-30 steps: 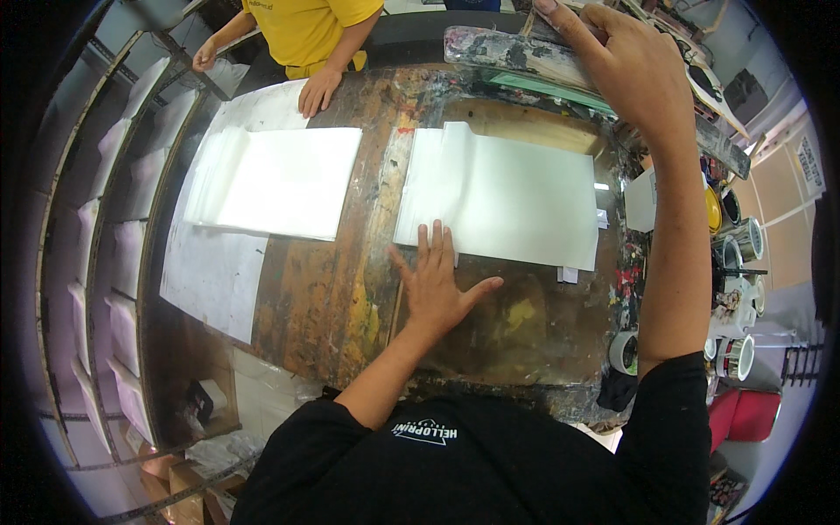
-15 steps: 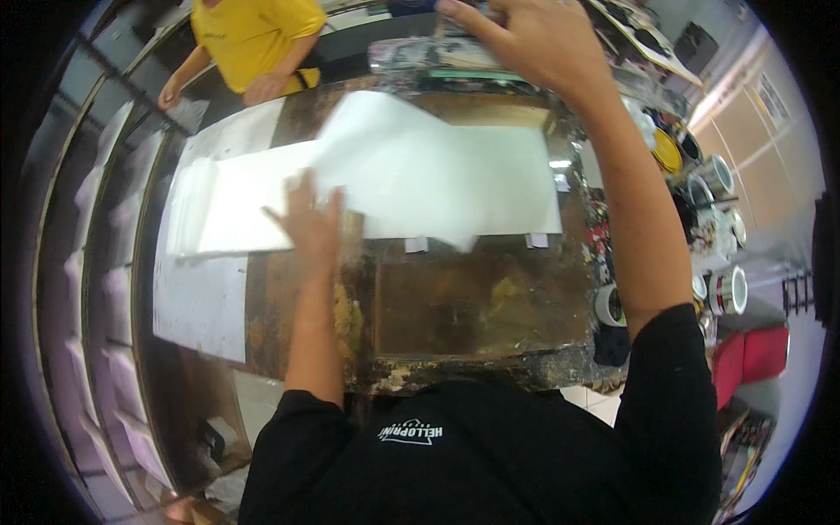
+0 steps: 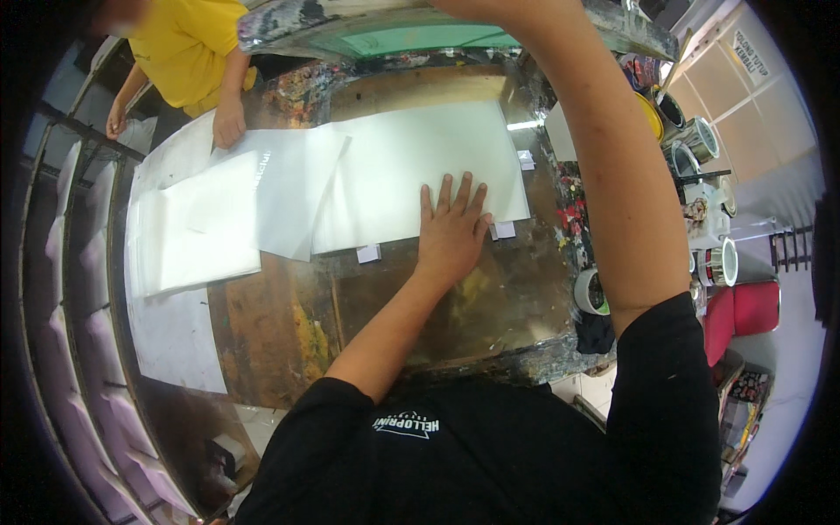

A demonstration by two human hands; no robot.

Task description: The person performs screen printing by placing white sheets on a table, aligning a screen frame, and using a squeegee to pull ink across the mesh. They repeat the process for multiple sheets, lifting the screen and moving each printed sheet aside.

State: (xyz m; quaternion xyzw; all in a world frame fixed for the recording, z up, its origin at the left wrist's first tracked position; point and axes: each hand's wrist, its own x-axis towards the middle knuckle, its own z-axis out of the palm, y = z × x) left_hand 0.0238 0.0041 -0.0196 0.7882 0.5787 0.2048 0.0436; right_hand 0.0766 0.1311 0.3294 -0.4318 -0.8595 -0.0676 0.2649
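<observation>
My left hand point(image 3: 452, 223) lies flat with spread fingers on a white sheet point(image 3: 385, 184) on the dark, stained table point(image 3: 411, 306). My right hand point(image 3: 512, 7) is raised at the top edge, over a wooden printing frame with green mesh point(image 3: 420, 39); its fingers are cut off, so its grip is hidden. Left of the white sheet, a thin translucent sheet point(image 3: 293, 192) with pale lettering overlaps it. A stack of white sheets point(image 3: 210, 223) lies further left. A co-worker's hand point(image 3: 229, 122) is at the translucent sheet's far left corner.
Small white tabs point(image 3: 369, 254) sit along the white sheet's near edge. Paint cans point(image 3: 719, 262) and pots crowd the right side, with a black cloth point(image 3: 595, 334) at the table's corner. A rack point(image 3: 66, 324) with pale sheets stands at the left; a red chair point(image 3: 754, 308) is at the right.
The sheet blurred in mid-air now lies to the left. My left hand has moved right onto the white sheet. The printing frame shows larger, and the co-worker's hand has reached the sheets.
</observation>
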